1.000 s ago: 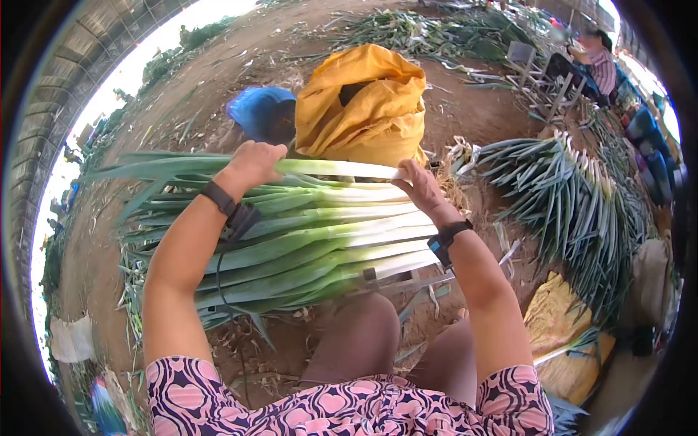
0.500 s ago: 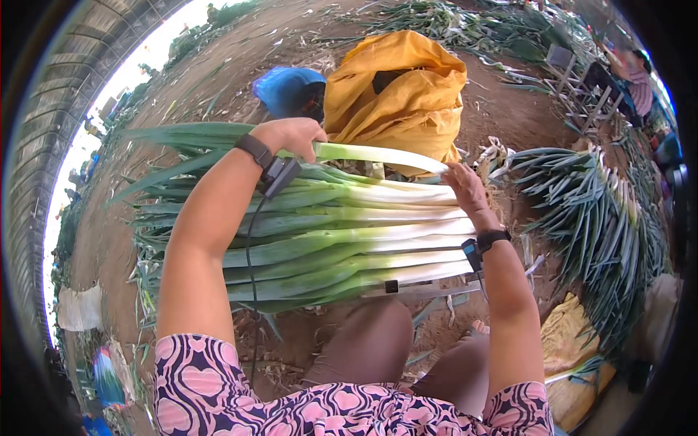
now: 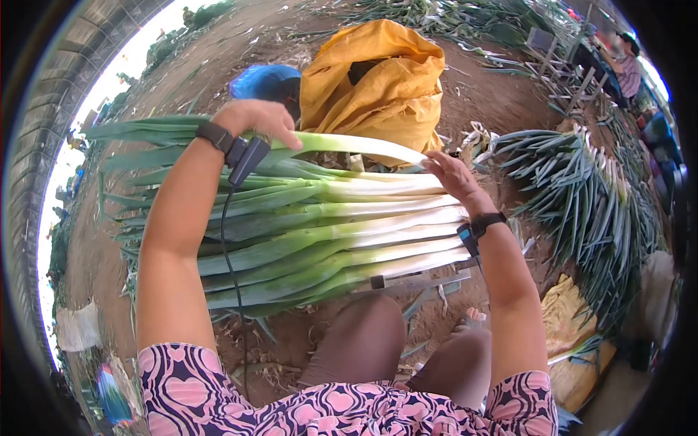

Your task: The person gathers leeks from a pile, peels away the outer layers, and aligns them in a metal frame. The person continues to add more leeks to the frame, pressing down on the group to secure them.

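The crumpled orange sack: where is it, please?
In the head view, the crumpled orange sack stands at upper centre, beyond the long green-and-white leeks, right of the shiny blue bag.

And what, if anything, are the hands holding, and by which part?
A single leek: the left hand holds it around its green, leafy part, and the right hand has its white end at the fingers.

Left hand (image 3: 256,120) partly hides one leek (image 3: 356,144)

A farm packing shed, apparently: earth floor (image 3: 498,109), leeks (image 3: 291,240) mid-frame, leek heap (image 3: 582,196) right, ribbed wall (image 3: 54,102) upper left.
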`<state>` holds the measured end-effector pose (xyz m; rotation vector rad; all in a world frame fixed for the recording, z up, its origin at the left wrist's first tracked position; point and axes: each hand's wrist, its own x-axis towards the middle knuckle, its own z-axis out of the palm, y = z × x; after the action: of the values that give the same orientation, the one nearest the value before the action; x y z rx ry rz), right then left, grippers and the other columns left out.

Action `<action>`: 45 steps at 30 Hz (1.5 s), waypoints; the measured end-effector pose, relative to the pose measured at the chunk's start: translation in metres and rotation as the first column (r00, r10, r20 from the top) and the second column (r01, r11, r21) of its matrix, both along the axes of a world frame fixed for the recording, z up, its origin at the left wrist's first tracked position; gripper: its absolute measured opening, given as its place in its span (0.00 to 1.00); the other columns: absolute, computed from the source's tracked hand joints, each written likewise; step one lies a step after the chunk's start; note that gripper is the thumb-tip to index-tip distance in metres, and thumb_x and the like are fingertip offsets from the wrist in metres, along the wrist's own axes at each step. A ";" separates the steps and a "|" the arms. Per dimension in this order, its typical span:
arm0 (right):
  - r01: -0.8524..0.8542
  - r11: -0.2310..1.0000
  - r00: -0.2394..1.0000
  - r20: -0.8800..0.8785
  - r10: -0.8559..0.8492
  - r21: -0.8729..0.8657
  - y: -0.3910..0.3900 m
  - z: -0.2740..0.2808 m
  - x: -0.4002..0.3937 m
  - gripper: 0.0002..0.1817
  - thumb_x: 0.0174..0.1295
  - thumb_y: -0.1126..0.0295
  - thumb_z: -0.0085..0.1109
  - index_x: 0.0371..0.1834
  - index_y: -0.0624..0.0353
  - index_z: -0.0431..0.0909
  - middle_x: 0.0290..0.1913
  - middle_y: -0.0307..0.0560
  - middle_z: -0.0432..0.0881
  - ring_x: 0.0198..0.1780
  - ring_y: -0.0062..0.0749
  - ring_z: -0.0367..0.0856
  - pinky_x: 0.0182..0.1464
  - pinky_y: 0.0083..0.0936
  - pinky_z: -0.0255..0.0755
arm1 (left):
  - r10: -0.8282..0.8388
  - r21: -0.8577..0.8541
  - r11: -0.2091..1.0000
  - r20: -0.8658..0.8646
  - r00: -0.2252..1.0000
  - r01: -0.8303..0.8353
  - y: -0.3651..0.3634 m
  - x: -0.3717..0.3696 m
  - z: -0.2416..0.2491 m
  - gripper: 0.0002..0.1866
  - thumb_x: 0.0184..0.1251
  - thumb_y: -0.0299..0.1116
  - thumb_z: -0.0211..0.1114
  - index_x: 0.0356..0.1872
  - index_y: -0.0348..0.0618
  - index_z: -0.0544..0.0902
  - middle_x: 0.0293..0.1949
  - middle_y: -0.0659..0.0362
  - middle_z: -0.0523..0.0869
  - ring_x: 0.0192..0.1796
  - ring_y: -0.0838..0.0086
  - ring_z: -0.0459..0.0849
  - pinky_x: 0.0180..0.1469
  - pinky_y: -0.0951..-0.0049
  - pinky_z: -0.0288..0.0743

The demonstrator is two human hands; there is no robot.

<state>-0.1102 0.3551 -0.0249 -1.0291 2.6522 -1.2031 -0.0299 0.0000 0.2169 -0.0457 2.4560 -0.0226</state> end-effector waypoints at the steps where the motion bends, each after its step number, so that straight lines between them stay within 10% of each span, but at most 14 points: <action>1: -0.043 0.999 0.999 -0.033 0.044 0.009 0.001 -0.010 -0.005 0.18 0.68 0.56 0.56 0.55 0.55 0.78 0.47 0.52 0.84 0.52 0.48 0.81 0.52 0.36 0.75 | -0.013 -0.054 0.998 -0.013 1.000 0.012 0.000 0.000 -0.012 0.31 0.60 0.61 0.62 0.46 0.40 0.86 0.44 0.49 0.88 0.46 0.59 0.85 0.51 0.60 0.76; 3: 0.085 0.992 0.996 -0.020 -0.084 0.092 0.001 -0.029 -0.013 0.19 0.68 0.53 0.56 0.52 0.52 0.82 0.44 0.50 0.86 0.53 0.45 0.82 0.57 0.31 0.73 | -0.065 -0.199 0.978 -0.016 0.998 0.060 -0.004 0.001 -0.044 0.39 0.61 0.70 0.54 0.51 0.41 0.85 0.51 0.45 0.86 0.53 0.55 0.83 0.56 0.58 0.73; 12: 0.342 0.917 0.932 -0.202 -0.302 0.208 -0.009 -0.039 0.001 0.15 0.61 0.46 0.60 0.40 0.40 0.87 0.41 0.38 0.86 0.53 0.35 0.77 0.60 0.41 0.58 | -0.061 0.266 0.949 -0.376 0.924 0.171 -0.022 0.025 -0.116 0.23 0.68 0.52 0.58 0.50 0.42 0.82 0.45 0.46 0.85 0.51 0.51 0.82 0.54 0.59 0.74; 15: 0.397 0.878 0.911 -0.234 -0.340 0.266 -0.012 -0.034 0.001 0.16 0.60 0.45 0.61 0.38 0.40 0.87 0.41 0.37 0.86 0.54 0.36 0.76 0.61 0.42 0.57 | -0.292 0.025 0.939 -0.468 0.834 0.343 -0.013 0.035 -0.126 0.22 0.68 0.50 0.58 0.52 0.44 0.81 0.45 0.44 0.84 0.52 0.50 0.81 0.54 0.57 0.74; 21: 0.607 0.776 0.772 -0.360 -0.524 0.172 -0.016 -0.044 0.013 0.16 0.58 0.49 0.64 0.39 0.47 0.84 0.48 0.44 0.80 0.54 0.43 0.74 0.59 0.42 0.64 | -0.242 0.114 0.957 -0.187 0.952 0.266 -0.011 0.003 -0.123 0.22 0.71 0.49 0.53 0.50 0.41 0.79 0.43 0.43 0.84 0.51 0.48 0.80 0.53 0.53 0.72; 35: 0.498 0.867 0.813 -0.345 -0.469 -0.004 -0.007 -0.062 0.046 0.12 0.64 0.58 0.55 0.43 0.50 0.82 0.47 0.43 0.82 0.55 0.43 0.75 0.60 0.42 0.64 | -0.234 0.061 0.958 -0.391 0.890 0.279 -0.006 0.019 -0.157 0.22 0.74 0.49 0.49 0.39 0.36 0.77 0.40 0.42 0.81 0.47 0.46 0.79 0.50 0.50 0.72; 45: 0.462 0.818 0.881 -0.069 -0.469 0.342 -0.005 -0.044 0.015 0.17 0.68 0.53 0.49 0.50 0.52 0.75 0.55 0.49 0.80 0.58 0.50 0.76 0.61 0.48 0.64 | -0.209 0.053 0.970 -0.309 0.928 0.236 0.000 0.012 -0.152 0.23 0.75 0.50 0.47 0.40 0.37 0.79 0.42 0.42 0.83 0.48 0.45 0.80 0.50 0.50 0.72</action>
<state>-0.0947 0.3502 -0.0694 -0.3135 3.0479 -0.7202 -0.0176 0.0000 0.0647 0.2915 2.7526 -0.0051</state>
